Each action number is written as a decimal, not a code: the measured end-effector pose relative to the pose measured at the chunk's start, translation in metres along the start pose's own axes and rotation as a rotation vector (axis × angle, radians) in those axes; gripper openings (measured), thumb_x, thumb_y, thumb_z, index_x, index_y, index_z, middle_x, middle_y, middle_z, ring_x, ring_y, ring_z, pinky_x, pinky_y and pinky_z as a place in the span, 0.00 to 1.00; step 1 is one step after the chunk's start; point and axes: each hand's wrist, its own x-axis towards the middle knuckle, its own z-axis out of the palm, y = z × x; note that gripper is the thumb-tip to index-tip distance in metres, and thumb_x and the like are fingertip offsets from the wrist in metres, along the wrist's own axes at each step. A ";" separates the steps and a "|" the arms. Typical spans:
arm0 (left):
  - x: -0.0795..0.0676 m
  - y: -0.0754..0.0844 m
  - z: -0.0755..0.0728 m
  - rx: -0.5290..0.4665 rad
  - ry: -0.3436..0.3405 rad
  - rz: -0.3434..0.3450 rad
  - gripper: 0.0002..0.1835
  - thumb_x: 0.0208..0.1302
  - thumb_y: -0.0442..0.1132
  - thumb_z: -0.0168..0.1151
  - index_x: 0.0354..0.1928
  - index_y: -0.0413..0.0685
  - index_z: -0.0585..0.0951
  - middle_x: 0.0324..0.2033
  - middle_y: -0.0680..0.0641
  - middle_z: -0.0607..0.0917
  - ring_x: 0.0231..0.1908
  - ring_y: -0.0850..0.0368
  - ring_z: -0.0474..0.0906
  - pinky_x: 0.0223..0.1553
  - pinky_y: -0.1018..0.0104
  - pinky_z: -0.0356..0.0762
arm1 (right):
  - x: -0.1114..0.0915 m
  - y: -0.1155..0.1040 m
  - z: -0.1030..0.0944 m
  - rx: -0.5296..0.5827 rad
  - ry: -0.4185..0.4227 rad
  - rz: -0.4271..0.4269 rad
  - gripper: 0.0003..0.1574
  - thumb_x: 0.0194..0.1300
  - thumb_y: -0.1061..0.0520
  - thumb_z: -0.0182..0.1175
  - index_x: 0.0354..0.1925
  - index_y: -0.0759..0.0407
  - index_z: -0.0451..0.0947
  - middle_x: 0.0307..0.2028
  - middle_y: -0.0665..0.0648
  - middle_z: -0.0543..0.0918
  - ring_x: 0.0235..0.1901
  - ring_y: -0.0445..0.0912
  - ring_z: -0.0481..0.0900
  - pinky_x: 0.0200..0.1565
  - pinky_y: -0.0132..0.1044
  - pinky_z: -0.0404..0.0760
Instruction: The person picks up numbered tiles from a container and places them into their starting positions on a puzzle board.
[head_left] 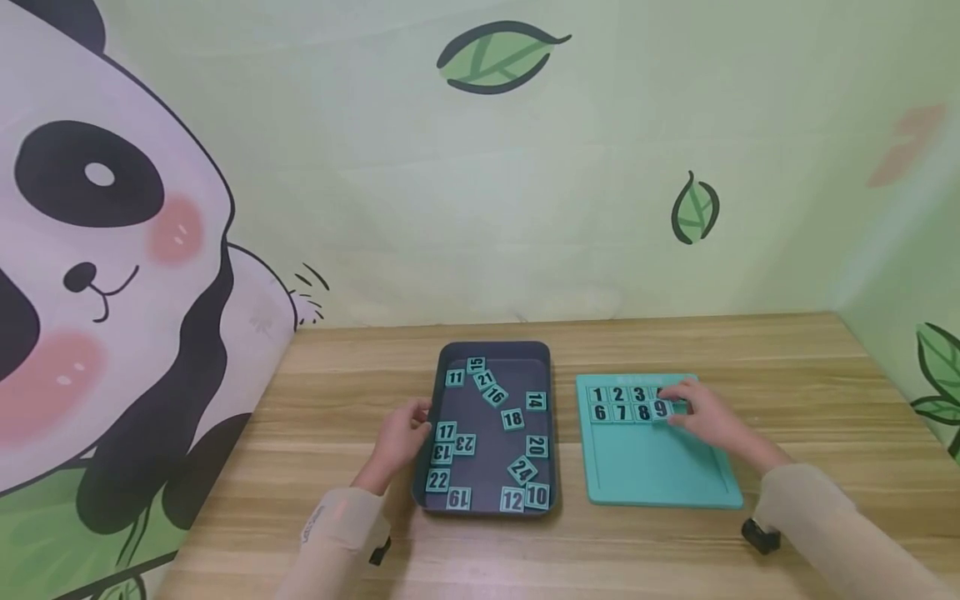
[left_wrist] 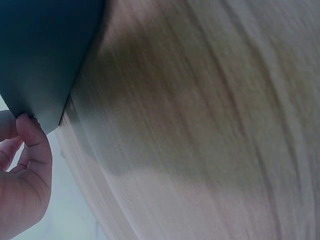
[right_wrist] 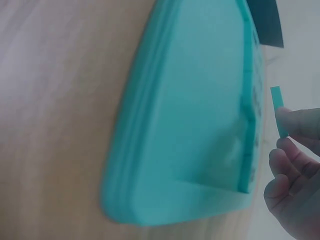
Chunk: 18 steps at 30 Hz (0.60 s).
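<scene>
My right hand pinches a square teal number tile marked 9 above the teal puzzle board. In the right wrist view that tile shows edge-on between thumb and fingers, raised off the board. Tiles 1, 2, 3 and 6, 7, 8 sit in two rows along the board's top; my fingers partly cover another tile at the end of the upper row. My left hand holds the left side of the dark tray, thumb and fingers at its rim in the left wrist view.
Several loose number tiles lie scattered in the tray, among them 18 and 14, some turned sideways or upside down. Tray and board stand side by side on a wooden table. Behind the table is a wall printed with a panda and leaves.
</scene>
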 end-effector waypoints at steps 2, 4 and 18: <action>0.000 0.000 0.000 -0.007 -0.001 -0.005 0.18 0.58 0.30 0.52 0.52 0.42 0.72 0.40 0.41 0.78 0.41 0.49 0.76 0.40 0.60 0.78 | -0.001 0.004 0.001 -0.003 0.003 0.003 0.24 0.51 0.64 0.59 0.48 0.68 0.72 0.43 0.66 0.74 0.36 0.51 0.71 0.35 0.39 0.74; 0.000 0.001 0.000 -0.005 -0.002 0.004 0.18 0.58 0.29 0.52 0.52 0.41 0.72 0.40 0.41 0.78 0.41 0.48 0.76 0.40 0.60 0.78 | -0.001 0.008 0.002 -0.001 0.004 0.008 0.24 0.51 0.64 0.59 0.49 0.68 0.71 0.43 0.66 0.74 0.38 0.53 0.72 0.38 0.44 0.76; 0.000 -0.001 0.000 0.012 0.010 0.031 0.17 0.57 0.29 0.53 0.50 0.40 0.73 0.39 0.40 0.79 0.41 0.48 0.77 0.39 0.60 0.78 | -0.002 0.021 0.015 -0.071 0.036 0.063 0.23 0.51 0.64 0.58 0.48 0.68 0.72 0.41 0.66 0.74 0.42 0.58 0.72 0.43 0.52 0.74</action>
